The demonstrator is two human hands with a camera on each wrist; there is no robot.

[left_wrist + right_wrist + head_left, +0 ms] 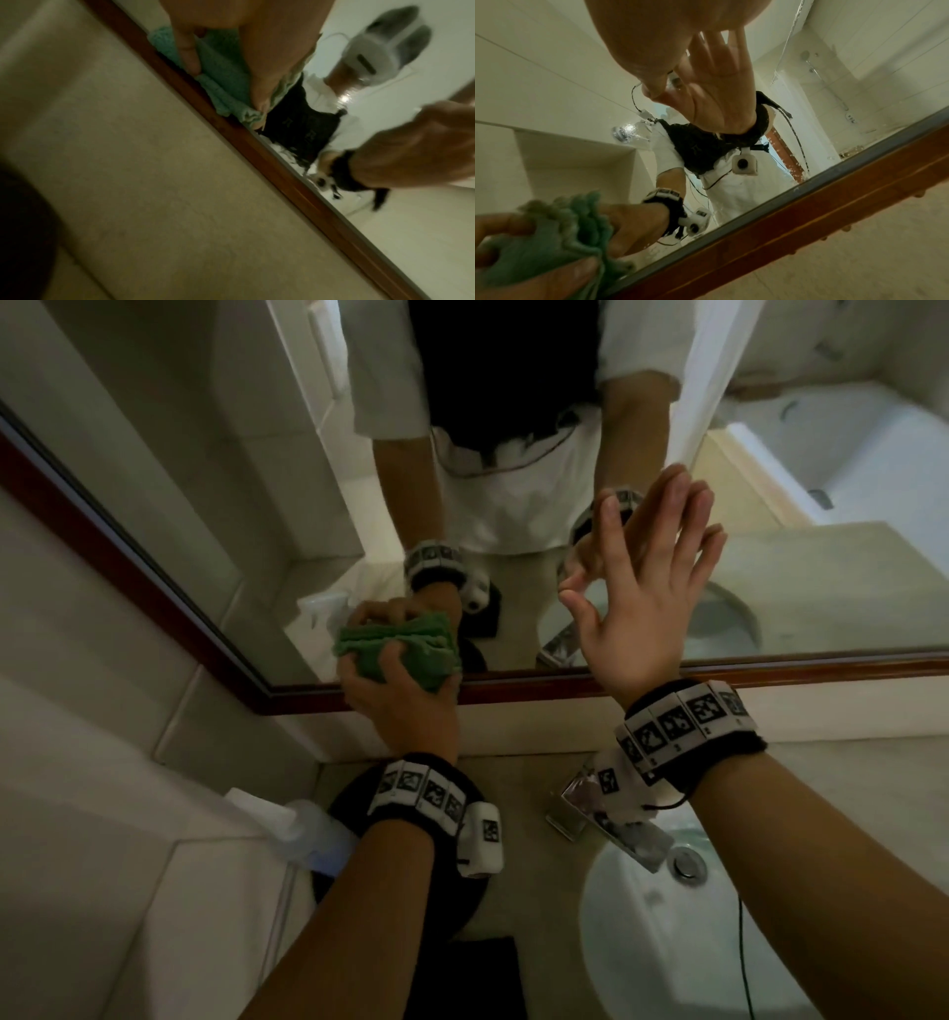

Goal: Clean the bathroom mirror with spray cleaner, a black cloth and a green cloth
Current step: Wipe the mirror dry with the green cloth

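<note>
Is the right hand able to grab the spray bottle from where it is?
Probably not easily. The spray bottle stands at the far left by the wall, and the left hand and its forearm cross in between. The right hand is open, up at the mirror.

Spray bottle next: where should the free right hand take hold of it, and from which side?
Probably the neck under the white trigger head, from above. The spray bottle stands by the left wall, the left hand holding the green cloth over it. The right hand must cross over.

one green cloth (398, 647), one spray bottle (308, 829), one mirror (257, 516)
</note>
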